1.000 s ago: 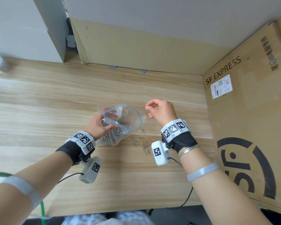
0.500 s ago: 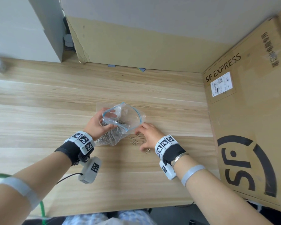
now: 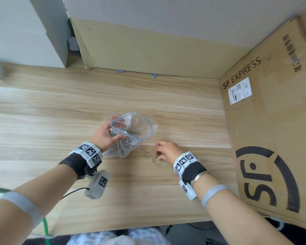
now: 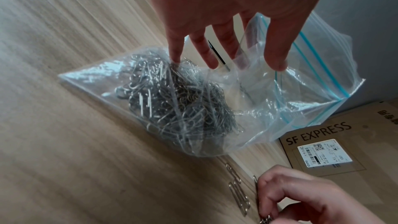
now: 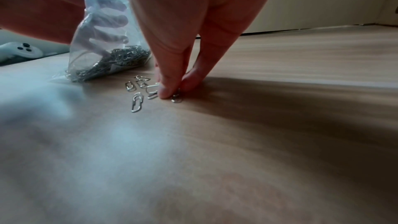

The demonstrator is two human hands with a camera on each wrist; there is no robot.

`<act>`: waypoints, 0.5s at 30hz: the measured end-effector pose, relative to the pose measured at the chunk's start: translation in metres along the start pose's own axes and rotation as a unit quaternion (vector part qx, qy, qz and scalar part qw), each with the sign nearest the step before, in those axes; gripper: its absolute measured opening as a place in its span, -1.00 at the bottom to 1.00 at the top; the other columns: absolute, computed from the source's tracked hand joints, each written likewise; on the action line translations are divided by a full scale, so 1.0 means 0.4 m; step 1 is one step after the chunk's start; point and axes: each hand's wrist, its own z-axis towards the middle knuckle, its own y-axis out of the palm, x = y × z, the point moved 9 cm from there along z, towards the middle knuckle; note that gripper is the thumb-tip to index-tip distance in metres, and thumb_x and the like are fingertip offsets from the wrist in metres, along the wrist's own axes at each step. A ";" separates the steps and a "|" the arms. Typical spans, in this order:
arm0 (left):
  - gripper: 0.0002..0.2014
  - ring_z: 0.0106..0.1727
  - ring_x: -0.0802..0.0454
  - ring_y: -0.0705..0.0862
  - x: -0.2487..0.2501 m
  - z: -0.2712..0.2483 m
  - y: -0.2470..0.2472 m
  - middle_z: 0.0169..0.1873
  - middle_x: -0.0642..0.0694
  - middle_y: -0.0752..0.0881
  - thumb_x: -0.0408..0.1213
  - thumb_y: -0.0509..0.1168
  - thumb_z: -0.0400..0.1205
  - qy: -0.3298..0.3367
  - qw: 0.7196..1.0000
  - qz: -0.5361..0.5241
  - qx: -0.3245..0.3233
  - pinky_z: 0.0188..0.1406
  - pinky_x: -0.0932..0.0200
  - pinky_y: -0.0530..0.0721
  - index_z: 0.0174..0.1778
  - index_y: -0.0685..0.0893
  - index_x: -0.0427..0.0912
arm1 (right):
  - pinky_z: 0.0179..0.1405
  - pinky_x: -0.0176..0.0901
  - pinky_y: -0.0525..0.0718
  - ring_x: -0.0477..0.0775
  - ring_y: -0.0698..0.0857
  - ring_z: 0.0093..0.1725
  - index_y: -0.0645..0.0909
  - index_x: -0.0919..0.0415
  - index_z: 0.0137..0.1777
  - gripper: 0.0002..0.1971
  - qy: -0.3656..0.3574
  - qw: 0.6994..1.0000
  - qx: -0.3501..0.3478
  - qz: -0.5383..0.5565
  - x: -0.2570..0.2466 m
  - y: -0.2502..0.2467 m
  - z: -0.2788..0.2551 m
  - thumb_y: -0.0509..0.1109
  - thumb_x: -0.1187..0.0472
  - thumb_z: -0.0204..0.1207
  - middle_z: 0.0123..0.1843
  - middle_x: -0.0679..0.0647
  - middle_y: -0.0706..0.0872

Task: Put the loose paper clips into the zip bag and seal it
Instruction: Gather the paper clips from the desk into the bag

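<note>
A clear zip bag with a blue seal strip stands on the wooden table, its mouth open and a heap of paper clips in its bottom. My left hand grips the bag's rim, fingers inside the mouth and thumb outside. Several loose paper clips lie on the table just right of the bag. My right hand is down on the table beside them. Its thumb and fingers pinch a small bunch of clips against the wood, seen close in the right wrist view.
A big SF EXPRESS cardboard box walls off the right side. A cardboard sheet leans along the back, with a white block at the back left. The table's front edge is near my body.
My right hand dropped from beside the bag's mouth to the table and now pinches clips there. The left hand still holds the bag open in the same place.
</note>
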 end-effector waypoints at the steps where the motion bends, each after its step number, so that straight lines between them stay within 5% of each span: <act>1: -0.56 0.02 0.53 0.57 -0.001 0.000 0.000 -0.04 0.56 0.61 -0.39 0.47 0.37 0.000 1.000 0.002 -0.001 0.23 0.13 0.48 0.05 0.53 0.15 | 0.00 -0.14 0.52 0.13 0.63 0.04 0.65 0.19 -0.05 -0.85 0.001 1.000 0.001 0.000 -0.001 0.000 -0.002 0.46 0.25 0.38 0.13 0.03 0.61; 7: -0.57 0.03 0.52 0.57 -0.002 0.000 0.001 -0.05 0.57 0.60 -0.38 0.47 0.38 0.001 1.000 0.002 0.002 0.28 0.04 0.50 0.05 0.54 0.13 | 0.01 -0.01 0.61 0.21 0.64 0.03 0.63 0.25 0.01 -0.85 -0.006 1.000 -0.007 -0.024 -0.011 -0.012 -0.004 0.31 0.32 0.47 0.09 0.14 0.66; 15: -0.55 0.02 0.50 0.59 0.000 0.000 -0.001 -0.05 0.54 0.62 -0.37 0.47 0.38 -0.002 1.000 0.001 0.002 0.29 -0.01 0.51 0.05 0.52 0.19 | -0.06 -0.14 0.59 0.15 0.64 -0.08 0.67 0.23 -0.03 -0.77 0.021 0.999 0.028 0.004 -0.009 -0.036 -0.001 0.25 0.39 0.38 -0.02 0.14 0.72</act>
